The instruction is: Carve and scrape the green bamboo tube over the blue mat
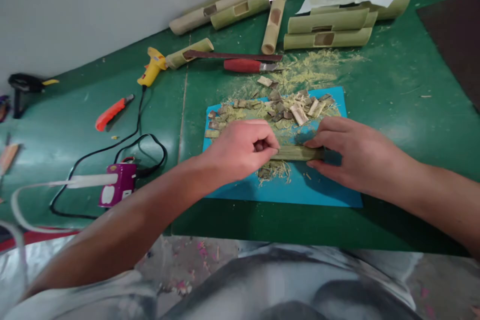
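Over the blue mat (322, 195), a narrow greenish bamboo piece (296, 153) lies level between my two hands. At its left end, my left hand (245, 150) is closed, thumb and forefinger pinched together; part of the piece is hidden behind it. My right hand (348, 152) grips the right end, fingers on the far side and thumb on the near side. Bamboo chips (279, 110) and shavings cover the far part of the mat. A smaller heap of shavings (273, 172) sits just below the piece.
Bamboo tubes (330, 21) with cut openings lie at the back. Nearer are a red-handled knife (242, 65), a dark flat strip (232, 55) and an orange cutter (110, 114). A yellow corded tool (152, 67) and a purple power box (118, 185) trail cables at left.
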The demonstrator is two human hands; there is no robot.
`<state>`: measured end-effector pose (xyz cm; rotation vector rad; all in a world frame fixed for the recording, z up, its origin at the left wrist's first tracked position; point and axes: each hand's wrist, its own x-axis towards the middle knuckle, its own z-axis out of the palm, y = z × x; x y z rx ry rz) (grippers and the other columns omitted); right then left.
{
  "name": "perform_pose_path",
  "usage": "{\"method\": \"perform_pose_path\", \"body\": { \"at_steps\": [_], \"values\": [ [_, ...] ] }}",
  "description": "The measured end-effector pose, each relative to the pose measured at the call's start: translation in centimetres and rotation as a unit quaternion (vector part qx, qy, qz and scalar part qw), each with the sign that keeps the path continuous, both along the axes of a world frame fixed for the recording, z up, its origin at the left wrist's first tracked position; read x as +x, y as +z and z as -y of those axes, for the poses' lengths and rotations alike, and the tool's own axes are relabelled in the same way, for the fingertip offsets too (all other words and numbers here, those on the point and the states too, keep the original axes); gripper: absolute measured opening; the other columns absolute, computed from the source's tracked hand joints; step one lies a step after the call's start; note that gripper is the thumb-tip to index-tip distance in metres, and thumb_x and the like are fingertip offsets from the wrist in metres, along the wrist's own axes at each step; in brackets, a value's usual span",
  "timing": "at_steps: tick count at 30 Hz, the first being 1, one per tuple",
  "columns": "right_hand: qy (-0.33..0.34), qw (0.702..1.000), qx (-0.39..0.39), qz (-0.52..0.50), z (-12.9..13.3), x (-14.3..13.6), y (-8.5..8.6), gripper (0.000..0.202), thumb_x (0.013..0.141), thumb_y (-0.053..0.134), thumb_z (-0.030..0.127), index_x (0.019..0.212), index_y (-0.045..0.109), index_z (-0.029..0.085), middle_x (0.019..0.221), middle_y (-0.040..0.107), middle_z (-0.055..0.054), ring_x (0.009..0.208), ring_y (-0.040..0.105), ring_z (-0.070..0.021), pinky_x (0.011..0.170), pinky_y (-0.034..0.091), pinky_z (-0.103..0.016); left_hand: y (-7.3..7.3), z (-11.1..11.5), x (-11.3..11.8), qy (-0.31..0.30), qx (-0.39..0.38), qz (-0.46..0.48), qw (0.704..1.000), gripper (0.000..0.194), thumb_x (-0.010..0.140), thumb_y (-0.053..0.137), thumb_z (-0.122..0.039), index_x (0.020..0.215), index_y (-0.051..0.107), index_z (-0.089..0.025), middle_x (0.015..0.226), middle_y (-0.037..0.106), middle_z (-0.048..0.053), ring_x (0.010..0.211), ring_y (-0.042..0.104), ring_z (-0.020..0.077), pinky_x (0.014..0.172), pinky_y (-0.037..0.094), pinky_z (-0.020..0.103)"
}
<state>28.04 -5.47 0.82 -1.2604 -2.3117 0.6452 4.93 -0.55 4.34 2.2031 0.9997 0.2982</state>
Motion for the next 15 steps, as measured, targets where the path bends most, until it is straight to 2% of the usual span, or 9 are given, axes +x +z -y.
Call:
{"method": "perform_pose_path", "body": {
  "at_steps": [4,11,15],
  "values": [
    [-0.001,1.000,-0.005,-0.006,0.0,0.1,0.1,0.018,0.084,0.056,0.033,0.089,0.069,0.021,0.083,0.059,-0.008,0.081,0.058,-0.0229,0.071,0.049,-0.038,-0.3,0.0,1.0,-0.016,0.006,0.025,1.000,0.012,0.079,0.062,-0.007,0.070,0.064,-0.014,0.071,0.060,-0.002,0.062,0.054,0.0070,0.058,0.042,0.019],
    [0.004,1.000,0.009,0.001,0.0,0.2,-0.2,0.018,0.085,0.057,0.033,0.090,0.068,0.020,0.084,0.059,-0.007,0.080,0.057,-0.0224,0.068,0.048,-0.037,0.1,-0.1,-1.1,0.006,-0.001,-0.017,1.000,0.010,0.079,0.063,-0.008,0.072,0.066,-0.015,0.071,0.061,-0.002,0.061,0.054,0.0068,0.058,0.042,0.018],
    [0.007,1.000,0.024,0.013,0.0,0.2,0.0,0.020,0.086,0.055,0.033,0.091,0.068,0.019,0.082,0.059,-0.007,0.078,0.057,-0.0218,0.067,0.048,-0.037,-0.3,0.0,-0.2,0.002,0.008,0.008,1.000,0.010,0.079,0.063,-0.008,0.072,0.065,-0.015,0.071,0.061,-0.002,0.061,0.054,0.0070,0.059,0.042,0.019]
  ]
}}
